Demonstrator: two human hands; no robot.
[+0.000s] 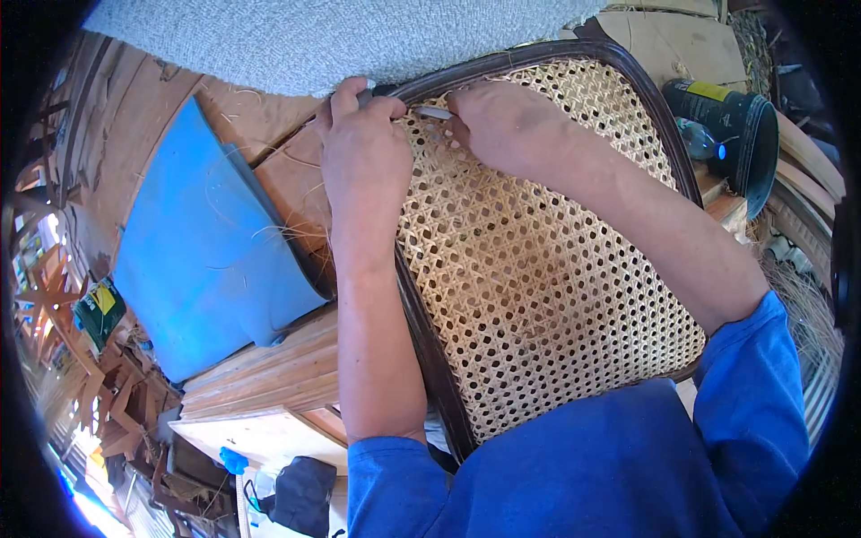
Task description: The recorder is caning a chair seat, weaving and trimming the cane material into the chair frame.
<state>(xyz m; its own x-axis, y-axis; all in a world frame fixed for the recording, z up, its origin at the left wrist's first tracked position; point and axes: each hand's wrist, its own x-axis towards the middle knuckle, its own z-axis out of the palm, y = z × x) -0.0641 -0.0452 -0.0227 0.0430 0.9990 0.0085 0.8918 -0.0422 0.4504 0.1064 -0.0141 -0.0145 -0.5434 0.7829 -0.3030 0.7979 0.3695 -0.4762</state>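
Observation:
A woven cane panel (547,278) in a dark curved frame (652,103) lies beneath my hands. My left hand (363,152) rests at the upper-left edge of the frame, fingers bent over the rim; whether they grip anything besides it is unclear. My right hand (502,125) is closed on a slim pale metal tool (432,113), whose tip reaches toward the frame's inner edge beside my left fingers. A grey fleecy cloth (332,40) lies just beyond the frame's top edge.
A blue sheet (206,260) lies on wooden boards at left. At right stand a dark green bucket (744,143) and a plastic bottle (698,139). A black bag (296,493) sits at lower left; wood scraps (117,386) are piled at far left.

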